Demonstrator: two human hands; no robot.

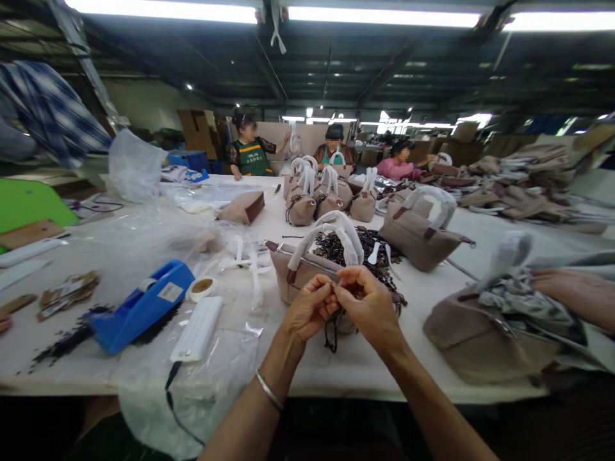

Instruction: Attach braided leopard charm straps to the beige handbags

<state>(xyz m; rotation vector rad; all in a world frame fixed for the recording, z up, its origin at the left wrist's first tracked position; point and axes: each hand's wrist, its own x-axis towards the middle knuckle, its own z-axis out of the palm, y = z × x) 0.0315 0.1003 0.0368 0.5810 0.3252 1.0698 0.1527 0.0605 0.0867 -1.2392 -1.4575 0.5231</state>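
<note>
My left hand (314, 308) and my right hand (362, 301) meet at their fingertips in front of a taupe handbag (281, 275). Both are closed in a pinch on something too small to make out. The handbag stands on the table, its two handles (331, 234) wrapped in white film. A dark beaded or braided cord (330, 336) hangs below my hands, and whether it reaches my fingers cannot be told. Behind the bag lies a pile of dark cords (336, 246) with small metallic-looking pieces.
A blue tape dispenser (144, 307), a tape roll (202, 288) and a white power bank (198, 330) with a black cable lie left. Several finished-looking bags (302, 208) stand farther back. A person's hand touches an open bag (485, 336) at right. Several co-workers sit across the table.
</note>
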